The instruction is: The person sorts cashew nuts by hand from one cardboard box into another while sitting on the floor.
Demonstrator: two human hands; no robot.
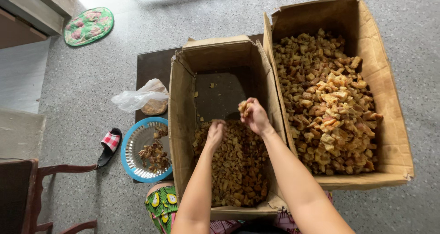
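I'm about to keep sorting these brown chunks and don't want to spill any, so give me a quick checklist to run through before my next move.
1. Right hand grip: it holds a few chunks raised above the pile. Ok.
2. Left hand placement: down on the chunk pile in the near box. Whether it grips anything: cannot tell.
3. Room in the near box: its far half shows bare bottom. Ok.
4. Far box: heaped with paler chunks but below the rim. Ok.
5. Blue basket within reach at left, holding only a few dark pieces. Ok.
6. Plastic bag: lies loose beside the near box, mouth not visible. Cannot tell.
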